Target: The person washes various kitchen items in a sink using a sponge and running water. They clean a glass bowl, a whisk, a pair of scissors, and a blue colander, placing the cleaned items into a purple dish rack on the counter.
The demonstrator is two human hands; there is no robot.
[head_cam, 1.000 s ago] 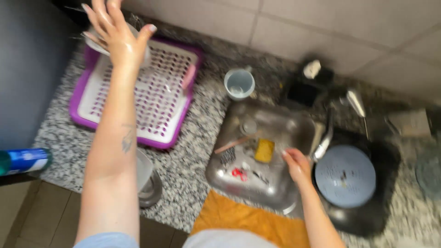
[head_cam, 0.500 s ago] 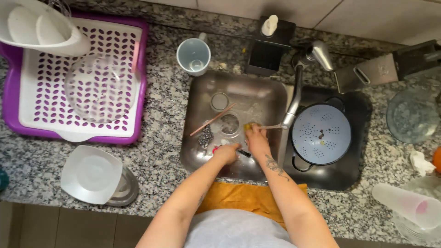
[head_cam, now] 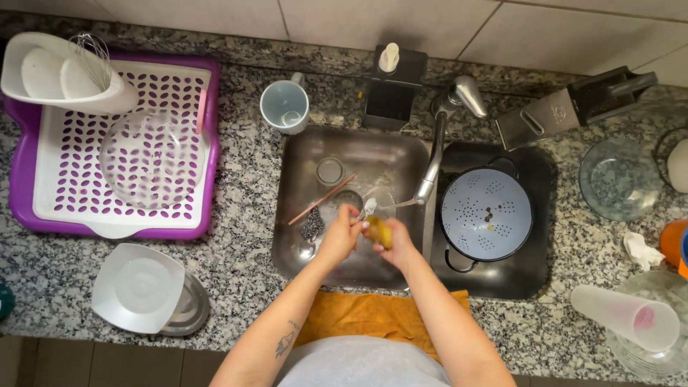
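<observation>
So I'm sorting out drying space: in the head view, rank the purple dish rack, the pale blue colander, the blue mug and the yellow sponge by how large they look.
1. Purple dish rack, largest.
2. Pale blue round colander.
3. Blue mug.
4. Yellow sponge, smallest, partly hidden in the right hand, beside the left hand.

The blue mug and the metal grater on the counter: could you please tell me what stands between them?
In the head view, a black soap dispenser and the tap stand between the blue mug and the metal grater.

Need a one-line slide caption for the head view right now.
Both hands, left hand and right hand, scrub with a yellow sponge over the steel sink.
</observation>
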